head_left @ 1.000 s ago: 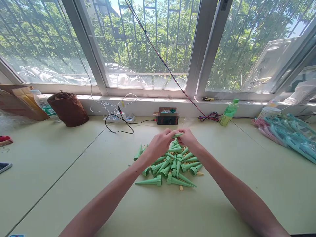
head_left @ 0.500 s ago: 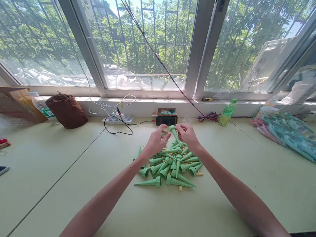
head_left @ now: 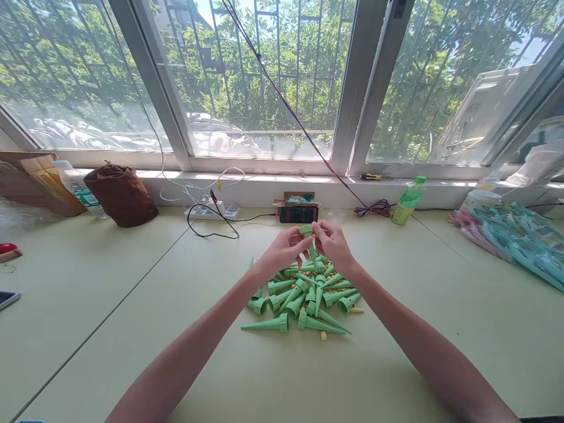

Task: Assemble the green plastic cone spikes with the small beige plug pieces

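Note:
A pile of green plastic cone spikes [head_left: 304,296] lies on the pale green table [head_left: 132,294], with small beige pieces scattered among them. Above the pile's far edge both hands meet on one green cone spike [head_left: 308,235], held upright with its wide cap on top. My left hand [head_left: 282,252] pinches it from the left. My right hand [head_left: 332,247] has its fingertips closed at the cap, with a small beige piece seemingly between them.
A brown pouch [head_left: 121,194], a water bottle [head_left: 74,185] and a cardboard box [head_left: 30,182] stand at the back left. A power strip [head_left: 211,210] with cables, a small dark box [head_left: 298,211] and a green bottle [head_left: 408,201] line the sill. Teal and pink packets [head_left: 515,235] lie right.
The cone was lifted from lying flat between the hands to upright, cap on top. My left hand, loose half a second ago, has closed on it again.

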`<state>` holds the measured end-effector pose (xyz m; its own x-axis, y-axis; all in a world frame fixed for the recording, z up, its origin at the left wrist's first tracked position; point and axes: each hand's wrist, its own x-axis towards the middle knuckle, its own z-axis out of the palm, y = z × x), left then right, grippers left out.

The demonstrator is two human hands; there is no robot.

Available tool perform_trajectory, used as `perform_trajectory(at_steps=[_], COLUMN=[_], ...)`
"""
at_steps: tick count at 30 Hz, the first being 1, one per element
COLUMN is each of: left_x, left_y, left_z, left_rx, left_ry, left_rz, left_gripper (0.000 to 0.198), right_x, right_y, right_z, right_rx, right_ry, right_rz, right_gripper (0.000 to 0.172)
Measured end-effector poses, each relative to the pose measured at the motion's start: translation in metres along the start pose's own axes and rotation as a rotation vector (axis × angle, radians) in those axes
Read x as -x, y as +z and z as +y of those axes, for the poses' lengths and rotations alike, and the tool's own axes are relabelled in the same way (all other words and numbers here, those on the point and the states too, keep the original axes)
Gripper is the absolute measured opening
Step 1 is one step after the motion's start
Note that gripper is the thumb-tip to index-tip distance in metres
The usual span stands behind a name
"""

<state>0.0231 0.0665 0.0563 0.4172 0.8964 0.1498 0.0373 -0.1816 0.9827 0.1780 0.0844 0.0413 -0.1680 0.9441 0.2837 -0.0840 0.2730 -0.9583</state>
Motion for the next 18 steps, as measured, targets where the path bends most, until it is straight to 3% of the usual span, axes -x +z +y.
perform_trajectory(at_steps=[6, 14, 18], left_x=[0.000, 0.000, -0.001], left_y=[-0.001, -0.004, -0.007], left_z=[-0.003, -0.009, -0.011], left_rx=[-0.232, -0.558, -0.730], left_ry=[0.109, 0.250, 0.358], left_rz=[0.047, 0.107, 0.094], left_gripper=[0.031, 0.008, 0.006], right_x=[0.002, -0.001, -0.002], right_y=[0.001, -0.001, -0.003], right_z=[-0.007, -0.006, -0.005], right_rx=[-0.126, -0.121, -0.124], right_ry=[0.109, 0.198, 0.266], right_rz=[-0.057, -0.076, -0.083], right_gripper=[0.046, 0.040, 0.039])
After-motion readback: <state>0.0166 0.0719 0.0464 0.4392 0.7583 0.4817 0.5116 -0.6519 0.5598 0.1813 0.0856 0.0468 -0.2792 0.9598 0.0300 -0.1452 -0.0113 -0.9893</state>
